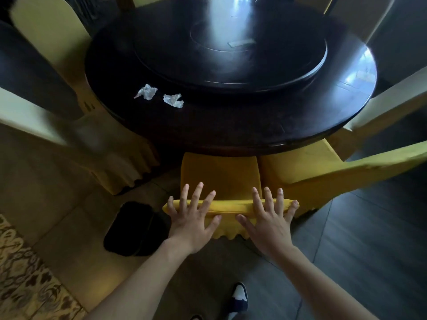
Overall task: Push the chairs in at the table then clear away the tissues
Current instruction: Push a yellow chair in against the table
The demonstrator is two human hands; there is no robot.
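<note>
A yellow-covered chair [221, 174] stands in front of me with its seat partly under the round dark table [231, 130]. My left hand [191, 218] and my right hand [268, 220] both lie on the top of its backrest, fingers spread and straight, thumbs on the near side. Two crumpled white tissues lie on the table's left part: one tissue [146, 91] further left, the other tissue [173, 100] just right of it.
More yellow-covered chairs ring the table: one at the left [111, 158], one at the right [323, 167], others further round. A dark lazy Susan [231, 65] fills the table's middle. A black bin [136, 229] stands on the floor left of my chair. My shoe [239, 296] shows below.
</note>
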